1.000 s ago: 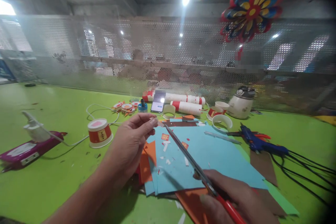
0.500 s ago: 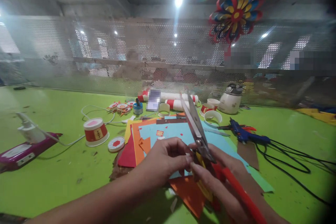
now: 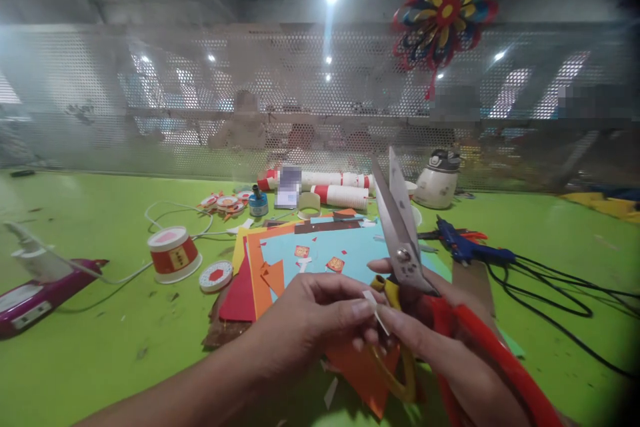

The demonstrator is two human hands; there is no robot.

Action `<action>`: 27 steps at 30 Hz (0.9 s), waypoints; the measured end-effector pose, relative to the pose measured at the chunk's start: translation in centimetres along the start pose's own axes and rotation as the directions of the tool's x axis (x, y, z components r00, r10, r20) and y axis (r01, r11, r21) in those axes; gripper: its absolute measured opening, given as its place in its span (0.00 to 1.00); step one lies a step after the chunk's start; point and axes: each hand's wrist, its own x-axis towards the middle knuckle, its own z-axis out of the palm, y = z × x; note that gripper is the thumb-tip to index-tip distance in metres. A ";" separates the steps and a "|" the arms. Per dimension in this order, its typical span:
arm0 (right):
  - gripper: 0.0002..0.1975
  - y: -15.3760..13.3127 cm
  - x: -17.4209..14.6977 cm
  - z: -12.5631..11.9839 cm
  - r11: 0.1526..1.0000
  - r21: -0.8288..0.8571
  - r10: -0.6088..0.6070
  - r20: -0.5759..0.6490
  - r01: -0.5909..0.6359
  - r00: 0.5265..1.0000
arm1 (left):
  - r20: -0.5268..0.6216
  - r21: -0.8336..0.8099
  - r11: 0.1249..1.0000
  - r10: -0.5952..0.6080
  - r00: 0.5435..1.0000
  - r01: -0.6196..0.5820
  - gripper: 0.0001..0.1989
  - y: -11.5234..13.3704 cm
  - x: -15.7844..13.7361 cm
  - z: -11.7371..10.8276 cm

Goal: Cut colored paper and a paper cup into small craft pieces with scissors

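Observation:
My left hand (image 3: 320,310) is closed, its thumb and forefinger pinching a small white paper strip (image 3: 376,312). My right hand (image 3: 450,353) holds scissors (image 3: 401,250) with red and yellow handles, their blades pointing up and slightly apart. The right thumb and fingertips also touch the lower part of the strip. Below both hands lies a stack of coloured paper, with a light blue sheet (image 3: 280,240) on top and an orange piece (image 3: 367,380) at the front. Two red and gold stickers, one of them a square label (image 3: 335,264), rest on the blue sheet.
To the left are a red and white paper cup (image 3: 175,257), a round white disc (image 3: 216,276) and a purple power strip (image 3: 50,293). Behind stand a blue bottle (image 3: 259,203), paper-cup tubes (image 3: 340,196) and a water bottle (image 3: 438,180). A blue glue gun (image 3: 467,243) with black cord lies right.
The scissors have shifted right within my right hand. The white strip now shows between my fingertips, and a second sticker has come into sight on the blue sheet. The view has tilted slightly.

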 end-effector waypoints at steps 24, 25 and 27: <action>0.17 0.1 -0.4 0.3 0.984 -0.179 -0.027 -0.032 0.021 0.999 | -0.042 0.085 0.995 0.053 0.998 -0.049 0.06 0.2 -0.2 -0.8; 0.17 0.0 -0.5 0.3 0.969 -0.244 -0.048 -0.028 0.039 0.998 | -0.060 0.083 0.993 0.094 0.994 -0.089 0.05 0.6 -0.1 -1.0; 0.17 -0.4 -0.6 0.2 0.927 -0.372 -0.046 0.016 0.048 0.999 | -0.129 0.098 0.975 0.213 0.968 -0.201 0.04 1.7 0.0 -1.6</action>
